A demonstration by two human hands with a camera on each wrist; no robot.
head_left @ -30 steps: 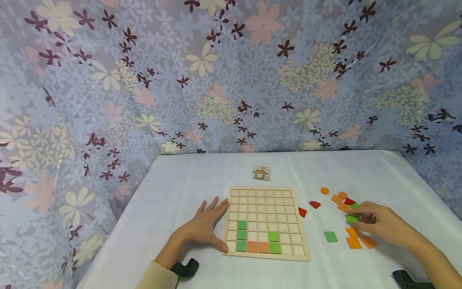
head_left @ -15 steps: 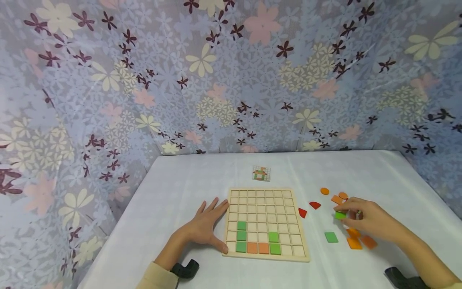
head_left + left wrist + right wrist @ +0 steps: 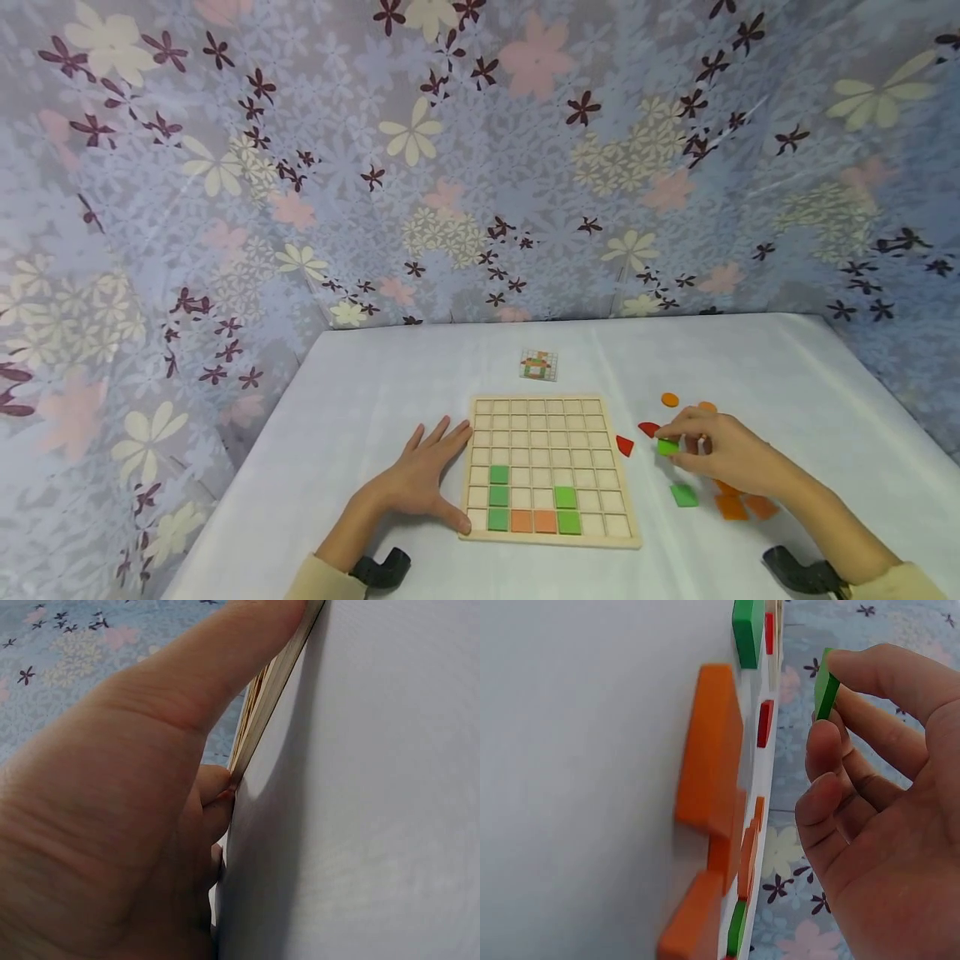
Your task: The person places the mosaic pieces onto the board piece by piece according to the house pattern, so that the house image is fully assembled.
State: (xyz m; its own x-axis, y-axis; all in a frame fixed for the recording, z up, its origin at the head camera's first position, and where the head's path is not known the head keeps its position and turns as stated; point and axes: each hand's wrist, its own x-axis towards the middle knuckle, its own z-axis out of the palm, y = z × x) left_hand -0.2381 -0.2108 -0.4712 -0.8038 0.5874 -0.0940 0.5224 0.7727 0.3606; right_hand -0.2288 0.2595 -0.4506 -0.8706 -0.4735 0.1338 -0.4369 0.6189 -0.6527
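My right hand [image 3: 712, 450] pinches a light green square tile [image 3: 668, 447] between thumb and fingers, right of the board. In the right wrist view the green tile [image 3: 826, 684] is held clear above the table. A wooden grid board [image 3: 547, 408] lies in the middle with tiles in its lower cells: a dark green column [image 3: 498, 496] at left, two orange tiles [image 3: 533, 522] along the bottom row, two light green tiles [image 3: 566, 497] toward the right. My left hand [image 3: 420, 479] rests along the board's left edge, fingers spread, thumb at the lower left corner.
A small pattern card [image 3: 538, 364] lies behind the board. Red quarter-round pieces [image 3: 625, 446], an orange disc [image 3: 670, 400], a green square [image 3: 684, 496] and several orange squares [image 3: 731, 507] lie on the white table at right. A floral curtain [image 3: 450, 167] stands behind.
My right hand has lifted the light green tile from the loose pieces and carried it left toward the board. My left hand stays at the board's edge.
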